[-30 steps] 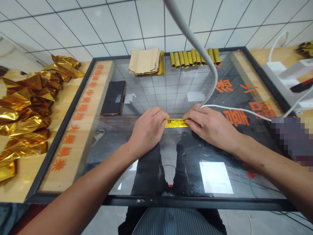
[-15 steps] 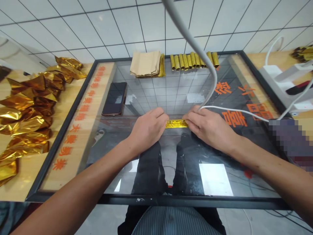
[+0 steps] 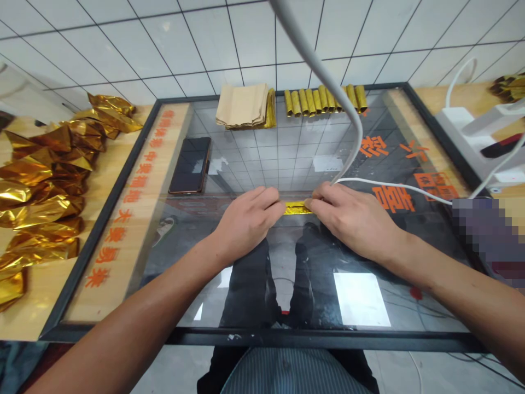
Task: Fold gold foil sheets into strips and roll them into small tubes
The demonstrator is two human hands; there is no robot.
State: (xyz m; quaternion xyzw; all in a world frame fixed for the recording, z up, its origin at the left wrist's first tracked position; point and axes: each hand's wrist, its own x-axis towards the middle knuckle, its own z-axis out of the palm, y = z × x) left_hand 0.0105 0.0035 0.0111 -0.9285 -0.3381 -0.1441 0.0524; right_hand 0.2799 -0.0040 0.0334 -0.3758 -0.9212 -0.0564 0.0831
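Observation:
A narrow strip of folded gold foil paper (image 3: 296, 209) lies low over the glass tabletop, stretched between my two hands. My left hand (image 3: 253, 220) is closed, its fingers pinching the strip's left end. At the other end, my right hand (image 3: 346, 216) also grips the paper between thumb and fingers. Both ends are hidden under the fingers. Farther back stand a stack of brown paper sheets (image 3: 241, 105) with gold foil edges beside it, and a row of rolled gold paper tubes (image 3: 314, 102).
A dark phone (image 3: 190, 165) lies on the glass at left. Folded gold foil pieces (image 3: 45, 175) are heaped on the wooden surface beyond the black frame. A thick grey cable (image 3: 324, 60) hangs in front of me; a white power strip (image 3: 471, 137) sits at right.
My left hand has shifted slightly right along the strip, so less foil shows between the hands. The strip looks narrower now. My right hand has barely moved.

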